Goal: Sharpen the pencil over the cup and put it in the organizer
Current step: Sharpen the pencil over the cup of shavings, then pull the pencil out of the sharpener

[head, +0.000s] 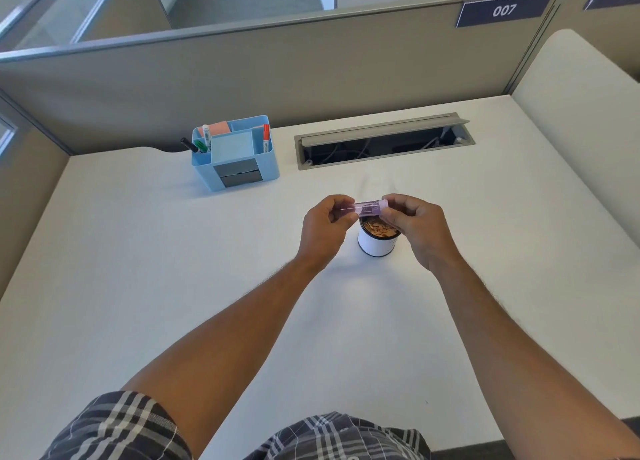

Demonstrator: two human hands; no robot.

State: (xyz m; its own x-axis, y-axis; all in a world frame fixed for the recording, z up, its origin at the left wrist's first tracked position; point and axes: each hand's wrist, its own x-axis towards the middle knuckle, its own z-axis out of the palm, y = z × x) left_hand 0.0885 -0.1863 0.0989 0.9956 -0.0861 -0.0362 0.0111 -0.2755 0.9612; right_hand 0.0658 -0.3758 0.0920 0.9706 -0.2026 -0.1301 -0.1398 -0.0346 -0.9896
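My two hands meet just above a white cup (376, 246) that holds brown pencil shavings. My right hand (417, 229) grips the right end of a translucent purple sharpener (370, 207), held level over the cup's far rim. My left hand (323, 225) pinches a short purple pencil (347, 210), whose tip goes into the sharpener's left side; most of the pencil is hidden by my fingers. The light blue organizer (239, 179) stands at the back left of the white desk and holds several markers and sticky notes.
An open grey cable tray (382, 142) is set into the desk behind the cup. Beige partition walls (242, 78) close the desk at the back and left, and a cream panel (581, 113) stands on the right. The desk's near edge is by my plaid shirt.
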